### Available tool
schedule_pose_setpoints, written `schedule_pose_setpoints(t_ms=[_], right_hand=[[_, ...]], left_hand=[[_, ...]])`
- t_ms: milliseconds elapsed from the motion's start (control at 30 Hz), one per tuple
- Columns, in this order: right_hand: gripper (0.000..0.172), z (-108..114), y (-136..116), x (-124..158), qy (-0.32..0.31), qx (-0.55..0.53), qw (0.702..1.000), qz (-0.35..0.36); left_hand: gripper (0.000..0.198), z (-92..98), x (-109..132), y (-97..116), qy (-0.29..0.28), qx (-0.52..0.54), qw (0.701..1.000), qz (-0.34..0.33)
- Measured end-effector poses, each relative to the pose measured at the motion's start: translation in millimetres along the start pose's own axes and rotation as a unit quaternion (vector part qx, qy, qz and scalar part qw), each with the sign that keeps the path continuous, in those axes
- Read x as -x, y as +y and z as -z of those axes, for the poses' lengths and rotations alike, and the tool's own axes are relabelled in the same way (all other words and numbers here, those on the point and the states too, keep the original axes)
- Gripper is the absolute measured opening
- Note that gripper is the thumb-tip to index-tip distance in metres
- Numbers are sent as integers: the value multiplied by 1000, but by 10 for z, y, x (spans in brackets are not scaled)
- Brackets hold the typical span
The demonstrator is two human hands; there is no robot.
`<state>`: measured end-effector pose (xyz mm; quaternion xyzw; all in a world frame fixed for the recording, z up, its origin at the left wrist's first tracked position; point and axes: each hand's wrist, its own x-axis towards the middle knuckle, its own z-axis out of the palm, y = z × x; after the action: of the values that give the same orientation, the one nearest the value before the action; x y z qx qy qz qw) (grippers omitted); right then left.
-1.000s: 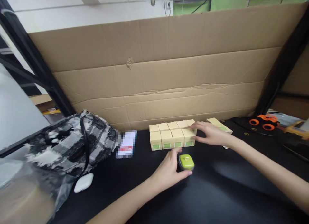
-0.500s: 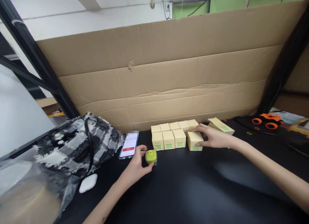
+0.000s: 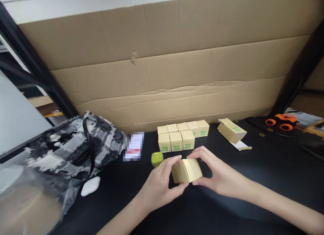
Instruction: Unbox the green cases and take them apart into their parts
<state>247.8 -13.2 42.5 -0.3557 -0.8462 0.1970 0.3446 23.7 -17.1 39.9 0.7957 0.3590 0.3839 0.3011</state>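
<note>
A small pale yellow cardboard box (image 3: 187,171) is held tilted above the black table. My left hand (image 3: 163,184) grips its left side between thumb and fingers. Round the right side of the same box closes my right hand (image 3: 212,171). Just behind my left hand stands a small lime-green cube-like item (image 3: 157,158), partly covered by the fingers. Further back, several matching yellow boxes (image 3: 176,141) with green labels stand in two rows. An opened yellow box (image 3: 232,131) lies to their right with its white flap folded out.
A phone (image 3: 134,146) lies left of the boxes, beside a black-and-white frayed bag (image 3: 101,140). A white earbud case (image 3: 90,186) and a clear plastic bag (image 3: 32,201) are at left. An orange toy car (image 3: 281,121) is at far right. Cardboard (image 3: 167,69) walls the back.
My right hand has brought one box from the front row's right end toward me. My left hand has left the green item and now holds the box too. The view has tipped down.
</note>
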Motion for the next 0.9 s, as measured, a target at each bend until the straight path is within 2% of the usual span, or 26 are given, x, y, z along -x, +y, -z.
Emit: schedule_pose_setpoints(t_ms=[100, 167, 267, 367, 433, 500, 567, 667, 733, 833, 900], right_hand=[[35, -58, 27, 32, 64, 36, 997, 37], [29, -50, 20, 47, 90, 56, 989, 99], [21, 14, -37, 57, 30, 40, 983, 179], [6, 84, -85, 52, -26, -29, 991, 126], [9, 117, -87, 44, -37, -39, 994, 90], [10, 140, -76, 33, -57, 13, 992, 107], [13, 147, -68, 17, -75, 105, 980, 153], [22, 113, -55, -9, -44, 232, 951, 198], [25, 58, -28, -19, -15, 244, 953, 177], [24, -33, 42, -25, -12, 102, 991, 85], [22, -74, 91, -29, -10, 2, 999, 39]], left_hand=[[59, 43, 42, -22, 20, -73, 997, -23], [63, 51, 60, -28, 24, -127, 991, -22], [61, 45, 72, -37, 14, -191, 981, -13], [55, 38, 75, -50, 9, -199, 980, -13], [46, 38, 76, -60, 18, -181, 983, -31], [36, 38, 73, -68, 27, -170, 983, -66], [32, 35, 70, -70, 28, -176, 979, -97], [33, 8, 75, -66, 21, -224, 965, -136], [35, -26, 83, -60, 22, -274, 944, -184], [38, -70, 86, -44, 27, -329, 907, -261], [42, -73, 74, -27, 25, -329, 906, -267]])
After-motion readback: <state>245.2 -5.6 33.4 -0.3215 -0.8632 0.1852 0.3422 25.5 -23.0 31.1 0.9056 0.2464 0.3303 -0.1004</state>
